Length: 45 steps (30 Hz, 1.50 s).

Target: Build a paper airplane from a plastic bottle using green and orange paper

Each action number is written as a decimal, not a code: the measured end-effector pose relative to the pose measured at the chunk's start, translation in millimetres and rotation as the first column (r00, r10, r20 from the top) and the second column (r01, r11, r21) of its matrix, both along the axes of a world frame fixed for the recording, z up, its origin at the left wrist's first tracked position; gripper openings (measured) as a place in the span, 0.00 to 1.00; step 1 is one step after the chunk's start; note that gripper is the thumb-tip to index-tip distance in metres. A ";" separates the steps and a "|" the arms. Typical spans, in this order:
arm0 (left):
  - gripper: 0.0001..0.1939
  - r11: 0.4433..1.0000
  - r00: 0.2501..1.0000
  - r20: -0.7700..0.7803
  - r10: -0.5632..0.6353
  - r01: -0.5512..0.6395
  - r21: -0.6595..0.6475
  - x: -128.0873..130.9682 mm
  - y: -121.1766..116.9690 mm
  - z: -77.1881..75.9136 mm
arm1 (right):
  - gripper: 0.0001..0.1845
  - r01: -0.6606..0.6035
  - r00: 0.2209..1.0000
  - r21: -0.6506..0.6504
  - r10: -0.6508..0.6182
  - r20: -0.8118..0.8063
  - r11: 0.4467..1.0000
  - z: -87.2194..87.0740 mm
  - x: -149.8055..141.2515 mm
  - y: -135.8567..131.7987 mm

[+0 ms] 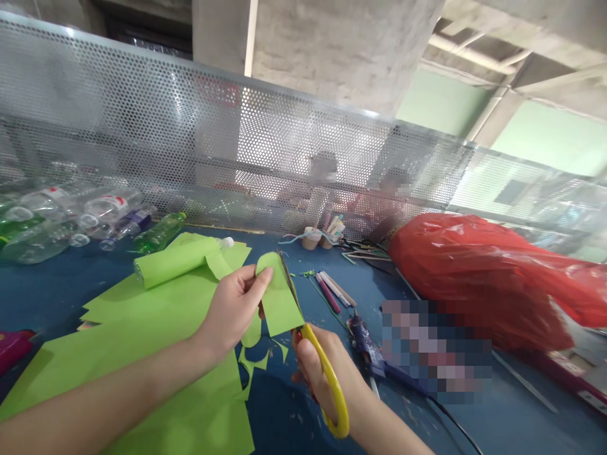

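Observation:
My left hand [234,300] pinches a small piece of light green paper [279,303] by its left side; the piece has a rounded top end. Yellow-handled scissors [339,404] are in my right hand [327,360], their blades lying along the right edge of that piece. Below it rest a rounded green strip [252,332] and curved green offcuts [253,363]. Large green sheets [165,373] spread under and beside my left arm. On them lies a bottle wrapped in green paper [175,260], its white cap pointing right.
Several plastic bottles [114,208] lie at the back left. Paper cups [311,237] with pens stand by the perforated metal screen [284,139]. Markers [332,289], a blue glue gun [365,344] with its cord, and a red plastic bag [474,272] occupy the right. People sit beyond the screen.

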State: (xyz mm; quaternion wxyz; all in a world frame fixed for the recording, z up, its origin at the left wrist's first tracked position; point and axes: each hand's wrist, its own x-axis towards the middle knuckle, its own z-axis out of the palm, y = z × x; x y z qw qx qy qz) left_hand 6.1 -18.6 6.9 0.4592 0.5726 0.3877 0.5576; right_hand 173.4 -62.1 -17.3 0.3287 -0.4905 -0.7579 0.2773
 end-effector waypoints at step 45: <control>0.11 0.820 0.950 0.179 -0.254 0.310 -0.481 -16.0 48.5 -23.5 | 0.39 0.069 0.784 -0.440 -0.322 -0.531 0.895 -1.9 5.8 43.0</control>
